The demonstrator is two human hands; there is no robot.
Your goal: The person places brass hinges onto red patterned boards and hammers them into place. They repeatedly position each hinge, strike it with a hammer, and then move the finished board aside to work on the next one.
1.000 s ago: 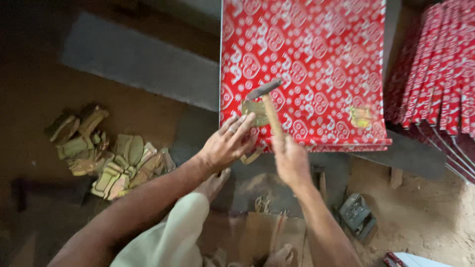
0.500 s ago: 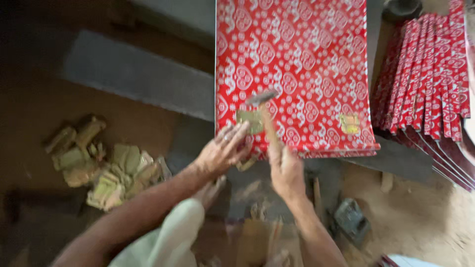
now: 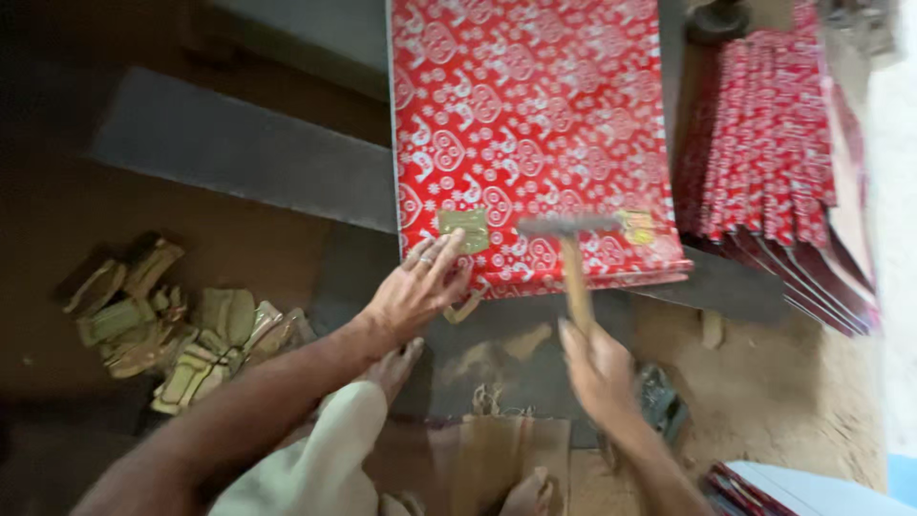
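Brass hinge plate (image 3: 464,229) lies flat near the front edge of the red patterned sheet stack (image 3: 535,124). Left hand (image 3: 415,291) rests just below it, fingers (image 3: 441,260) extended, together, tips at the plate. Right hand (image 3: 597,368) is clamped on the hammer (image 3: 573,263) handle; the long axis runs away from the body, head level with the plate, just right of it. The left hand is nearer.
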